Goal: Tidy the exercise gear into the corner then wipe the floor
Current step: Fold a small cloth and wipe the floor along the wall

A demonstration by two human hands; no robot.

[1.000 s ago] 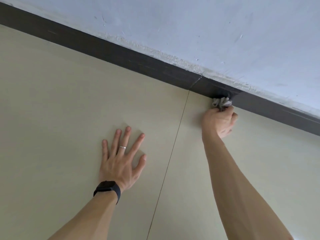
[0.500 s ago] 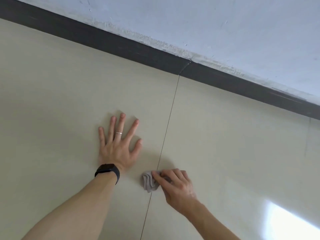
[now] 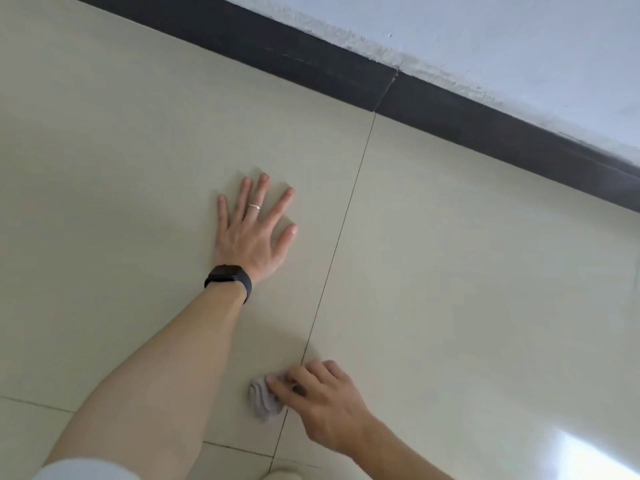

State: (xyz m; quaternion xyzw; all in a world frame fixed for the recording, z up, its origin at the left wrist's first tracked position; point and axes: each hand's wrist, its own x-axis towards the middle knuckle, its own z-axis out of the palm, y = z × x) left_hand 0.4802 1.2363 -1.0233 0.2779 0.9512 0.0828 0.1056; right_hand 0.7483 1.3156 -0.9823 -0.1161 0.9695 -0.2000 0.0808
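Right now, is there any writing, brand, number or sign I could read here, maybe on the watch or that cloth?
None: nothing here can be read.
Black watch: its face is dark and shows no digits or brand.
Ring: plain band.
Grey cloth: no label shows.
Floor tiles, dark skirting and wall: no marks.

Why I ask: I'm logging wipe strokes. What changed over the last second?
The right hand, gripping the cloth, drew it back from the baseboard across the floor toward the person, ending at the grout line. Nothing was let go or newly taken hold of. The left hand stayed flat on the floor, its fingers spread.
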